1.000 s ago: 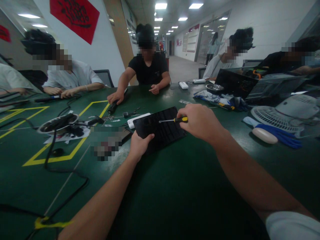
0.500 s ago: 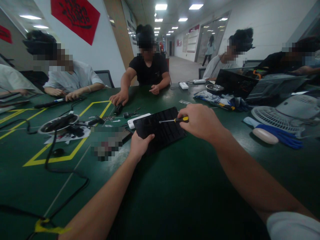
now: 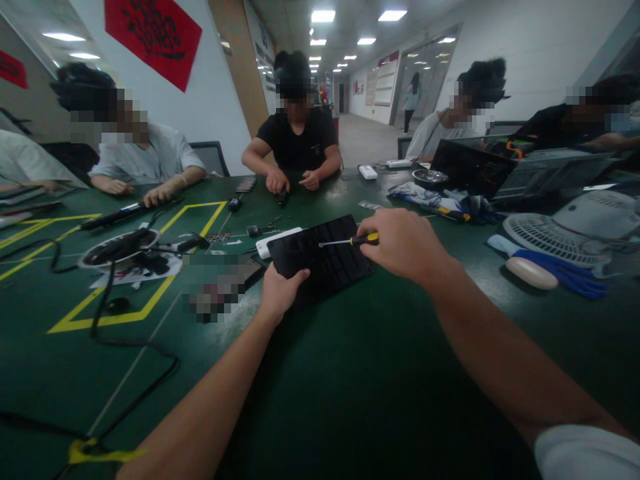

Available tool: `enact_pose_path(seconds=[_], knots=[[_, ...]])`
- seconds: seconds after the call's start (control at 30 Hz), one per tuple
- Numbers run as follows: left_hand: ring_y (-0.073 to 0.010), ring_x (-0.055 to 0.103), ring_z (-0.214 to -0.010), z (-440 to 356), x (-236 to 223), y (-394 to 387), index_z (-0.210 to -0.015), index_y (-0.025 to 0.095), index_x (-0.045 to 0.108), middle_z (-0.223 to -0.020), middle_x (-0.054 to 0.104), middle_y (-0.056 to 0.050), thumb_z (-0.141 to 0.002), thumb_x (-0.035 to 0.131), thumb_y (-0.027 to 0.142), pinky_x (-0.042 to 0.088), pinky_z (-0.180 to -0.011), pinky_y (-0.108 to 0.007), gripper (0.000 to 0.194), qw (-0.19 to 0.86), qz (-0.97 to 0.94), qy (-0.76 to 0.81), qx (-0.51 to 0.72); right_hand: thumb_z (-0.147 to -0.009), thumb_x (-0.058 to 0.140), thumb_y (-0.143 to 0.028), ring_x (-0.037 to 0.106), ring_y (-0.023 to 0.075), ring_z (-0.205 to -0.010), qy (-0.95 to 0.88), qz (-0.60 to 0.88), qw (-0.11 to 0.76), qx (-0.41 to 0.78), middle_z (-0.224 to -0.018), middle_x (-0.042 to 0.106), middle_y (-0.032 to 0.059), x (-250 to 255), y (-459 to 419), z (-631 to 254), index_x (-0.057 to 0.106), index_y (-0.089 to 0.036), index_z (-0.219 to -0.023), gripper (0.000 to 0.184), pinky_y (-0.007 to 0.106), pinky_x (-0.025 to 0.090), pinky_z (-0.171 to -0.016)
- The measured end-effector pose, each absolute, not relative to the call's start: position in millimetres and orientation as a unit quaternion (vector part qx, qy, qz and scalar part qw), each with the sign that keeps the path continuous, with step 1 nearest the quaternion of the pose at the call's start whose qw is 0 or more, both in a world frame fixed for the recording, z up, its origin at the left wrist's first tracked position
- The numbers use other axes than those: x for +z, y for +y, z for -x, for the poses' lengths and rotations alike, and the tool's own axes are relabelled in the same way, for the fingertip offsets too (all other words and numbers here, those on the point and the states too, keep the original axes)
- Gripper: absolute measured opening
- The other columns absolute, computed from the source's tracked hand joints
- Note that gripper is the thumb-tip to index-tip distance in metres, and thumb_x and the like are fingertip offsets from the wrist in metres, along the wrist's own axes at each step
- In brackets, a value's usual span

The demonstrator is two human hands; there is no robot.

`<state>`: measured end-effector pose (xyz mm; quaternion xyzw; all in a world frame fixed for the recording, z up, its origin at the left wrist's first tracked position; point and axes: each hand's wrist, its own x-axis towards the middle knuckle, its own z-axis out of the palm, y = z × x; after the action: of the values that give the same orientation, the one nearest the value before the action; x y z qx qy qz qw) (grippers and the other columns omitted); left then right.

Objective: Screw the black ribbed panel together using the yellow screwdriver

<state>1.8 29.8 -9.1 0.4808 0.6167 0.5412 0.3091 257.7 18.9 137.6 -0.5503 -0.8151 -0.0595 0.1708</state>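
Observation:
A black flat panel [image 3: 325,257] with ribbed squares lies tilted on the green table [image 3: 350,387] in front of me. My left hand [image 3: 280,292] grips its near left corner, thumb on top. My right hand [image 3: 405,243] is closed round a small screwdriver [image 3: 350,241] with a yellow and black handle. Its metal shaft points left, and the tip hovers over the panel's middle. A white bar-shaped device [image 3: 277,240] lies just behind the panel's left edge.
Yellow tape lines [image 3: 150,300] mark a rectangle at left, with black cables [image 3: 125,347] and a round dish of parts [image 3: 117,247]. A white fan [image 3: 570,227], a blue glove [image 3: 555,270] and laptops [image 3: 475,167] stand at right. Several people sit round the far side of the table.
My hands, the panel and the screwdriver have hardly moved. The person in black opposite has pulled an arm back from the table's middle towards the body.

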Motion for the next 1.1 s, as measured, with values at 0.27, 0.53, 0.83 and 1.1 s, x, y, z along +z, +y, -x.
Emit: enact_pose_path(seconds=[0.27, 0.53, 0.83, 1.1], knots=[[-0.0321, 0.075, -0.110, -1.3, -9.7, 29.5, -0.114, 0.019, 0.070, -0.116, 0.078, -0.011, -0.069, 0.090, 0.022, 0.058, -0.105, -0.055, 0.049, 0.310, -0.482, 0.613, 0.543, -0.089, 0.066, -0.031, 0.069, 0.0304, -0.096, -0.816, 0.551, 0.165, -0.053, -0.107, 0.079, 0.0101, 139.3, 18.4, -257.8, 0.085, -0.026, -0.107, 0.027, 0.039, 0.043, -0.071], [-0.0299, 0.075, -0.105, -3.3, -5.9, 27.5, -0.111, 0.018, 0.070, -0.112, 0.078, -0.010, -0.070, 0.089, 0.021, 0.058, -0.104, -0.054, 0.045, 0.321, -0.477, 0.611, 0.544, -0.089, 0.066, -0.031, 0.069, 0.0306, -0.097, -0.817, 0.550, 0.164, -0.052, -0.106, 0.079, 0.0102, 139.4, 18.0, -258.5, 0.085, -0.026, -0.107, 0.027, 0.038, 0.042, -0.070], [-0.0304, 0.075, -0.106, -0.2, -10.7, 31.3, -0.110, 0.018, 0.071, -0.111, 0.078, -0.010, -0.069, 0.090, 0.021, 0.058, -0.105, -0.053, 0.045, 0.314, -0.486, 0.604, 0.548, -0.091, 0.065, -0.035, 0.068, 0.0304, -0.095, -0.815, 0.552, 0.166, -0.058, -0.107, 0.077, 0.0114, 139.7, 17.9, -258.1, 0.086, -0.025, -0.108, 0.028, 0.038, 0.043, -0.069], [-0.0309, 0.075, -0.105, -1.6, -8.9, 30.3, -0.111, 0.018, 0.070, -0.111, 0.078, -0.010, -0.068, 0.090, 0.022, 0.057, -0.105, -0.055, 0.047, 0.312, -0.479, 0.613, 0.546, -0.093, 0.063, -0.037, 0.068, 0.0319, -0.098, -0.807, 0.566, 0.159, -0.062, -0.110, 0.077, 0.0131, 141.4, 14.8, -255.6, 0.086, -0.024, -0.110, 0.032, 0.040, 0.046, -0.071]])
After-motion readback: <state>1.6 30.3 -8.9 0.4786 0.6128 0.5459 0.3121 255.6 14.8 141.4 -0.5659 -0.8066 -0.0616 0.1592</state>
